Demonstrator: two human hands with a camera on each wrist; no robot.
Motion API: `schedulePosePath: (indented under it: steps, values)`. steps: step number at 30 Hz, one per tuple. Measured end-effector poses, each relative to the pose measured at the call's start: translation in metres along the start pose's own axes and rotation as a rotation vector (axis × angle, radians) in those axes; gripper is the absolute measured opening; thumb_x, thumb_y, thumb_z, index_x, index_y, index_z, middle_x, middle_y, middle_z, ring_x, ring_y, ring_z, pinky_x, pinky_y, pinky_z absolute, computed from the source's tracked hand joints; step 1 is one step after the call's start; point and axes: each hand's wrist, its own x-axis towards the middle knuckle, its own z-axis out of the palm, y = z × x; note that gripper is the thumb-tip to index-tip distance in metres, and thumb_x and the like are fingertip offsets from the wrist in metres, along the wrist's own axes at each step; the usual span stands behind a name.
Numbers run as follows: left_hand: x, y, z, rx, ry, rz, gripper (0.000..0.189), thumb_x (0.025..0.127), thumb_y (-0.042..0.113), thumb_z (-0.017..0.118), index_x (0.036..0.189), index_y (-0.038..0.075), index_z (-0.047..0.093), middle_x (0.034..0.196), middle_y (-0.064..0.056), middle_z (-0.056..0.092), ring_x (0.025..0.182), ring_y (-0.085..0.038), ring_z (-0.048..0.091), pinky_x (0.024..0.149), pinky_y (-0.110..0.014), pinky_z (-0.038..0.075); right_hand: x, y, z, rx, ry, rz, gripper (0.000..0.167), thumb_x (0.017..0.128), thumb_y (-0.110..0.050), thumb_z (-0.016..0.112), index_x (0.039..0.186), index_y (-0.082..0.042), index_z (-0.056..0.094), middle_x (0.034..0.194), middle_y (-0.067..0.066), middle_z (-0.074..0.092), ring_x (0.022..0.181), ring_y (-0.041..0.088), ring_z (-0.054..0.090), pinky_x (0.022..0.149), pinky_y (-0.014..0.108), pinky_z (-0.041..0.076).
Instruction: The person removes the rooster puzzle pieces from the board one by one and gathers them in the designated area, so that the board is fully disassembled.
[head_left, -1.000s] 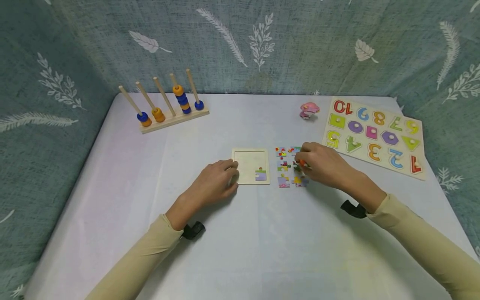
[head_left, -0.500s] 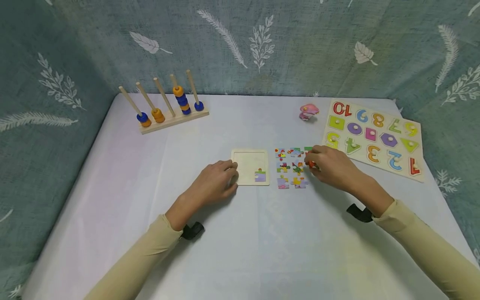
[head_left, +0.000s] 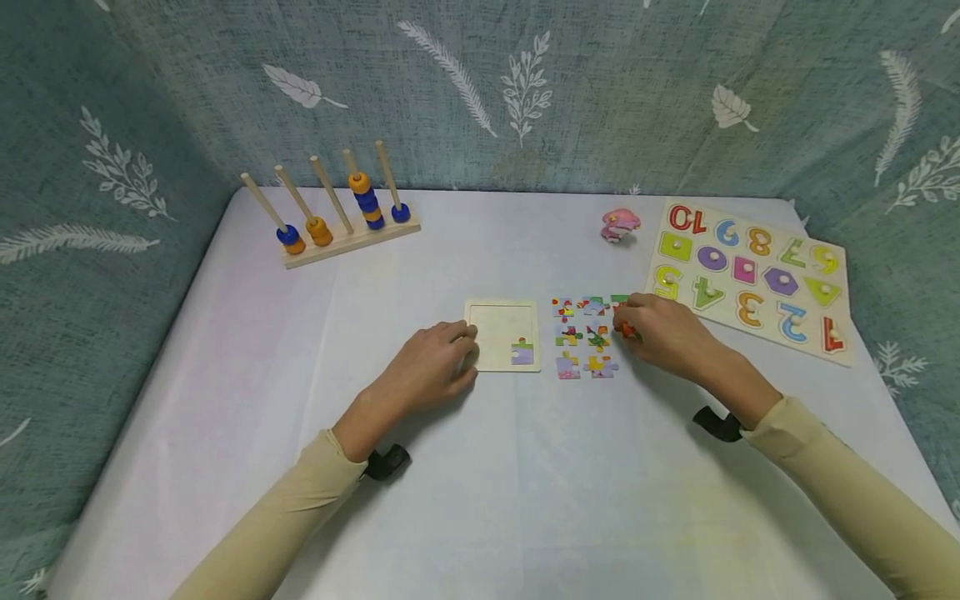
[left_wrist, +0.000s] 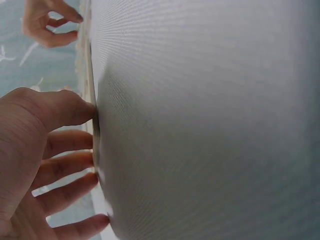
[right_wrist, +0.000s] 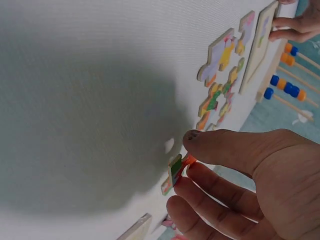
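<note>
A square wooden puzzle tray (head_left: pixel 498 321) lies mid-table, one purple-and-green piece (head_left: pixel 522 353) in its near right corner. My left hand (head_left: pixel 431 362) holds the tray by its left side, thumb near the front left corner; in the left wrist view the fingertips (left_wrist: pixel 82 142) touch the edge. Several loose jigsaw pieces (head_left: pixel 597 336) lie in rows right of the tray. At the right end of these rows, my right hand (head_left: pixel 663 332) pinches an orange-red and green puzzle piece (right_wrist: pixel 175 167) between thumb and fingers, tilted off the table. Another green-edged piece (head_left: pixel 619 297) is partly hidden by the fingers.
A wooden peg stand (head_left: pixel 352 242) with blue and orange rings stands at the back left. A pink toy figure (head_left: pixel 620 223) sits at the back right, beside a number-and-shape board (head_left: pixel 723 279). A leaf-patterned cloth (head_left: pixel 450 92) rises behind the table.
My right hand has moved right, from the middle column of pieces to the right end, uncovering pieces there. My left hand stays on the tray.
</note>
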Motion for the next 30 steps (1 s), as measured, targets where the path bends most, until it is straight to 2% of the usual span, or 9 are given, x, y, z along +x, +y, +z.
schedulePosePath:
  steps: [7, 15, 30]
  values:
    - [-0.001, 0.0004, 0.0018, -0.001, 0.005, 0.015, 0.021, 0.086, 0.02, 0.074, 0.1, 0.004, 0.072, 0.117, -0.011, 0.065, 0.102, -0.029, 0.063, 0.08, -0.044, 0.054, 0.0001, 0.0005, 0.0043, 0.016, -0.037, 0.009, 0.021, 0.079, 0.007, 0.076, 0.096, -0.006, 0.075, 0.094, 0.01, 0.065, 0.079, 0.024, 0.057, 0.072, 0.043, 0.051]
    - [-0.0022, 0.0, 0.0021, 0.009, 0.02, 0.015, 0.021, 0.087, 0.02, 0.074, 0.1, 0.005, 0.073, 0.118, -0.01, 0.065, 0.105, -0.029, 0.063, 0.08, -0.045, 0.054, 0.0025, 0.0004, 0.0038, 0.003, -0.064, -0.029, 0.019, 0.079, 0.005, 0.079, 0.095, -0.005, 0.074, 0.093, 0.008, 0.067, 0.079, 0.024, 0.059, 0.074, 0.045, 0.052]
    - [-0.0016, 0.0006, 0.0004, 0.02, 0.011, 0.005, 0.021, 0.087, 0.021, 0.074, 0.101, 0.005, 0.073, 0.118, -0.01, 0.065, 0.105, -0.029, 0.063, 0.08, -0.045, 0.054, 0.0025, 0.0009, -0.0012, 0.039, -0.071, -0.002, 0.025, 0.078, 0.004, 0.081, 0.1, -0.006, 0.076, 0.102, 0.01, 0.069, 0.087, 0.025, 0.062, 0.077, 0.047, 0.053]
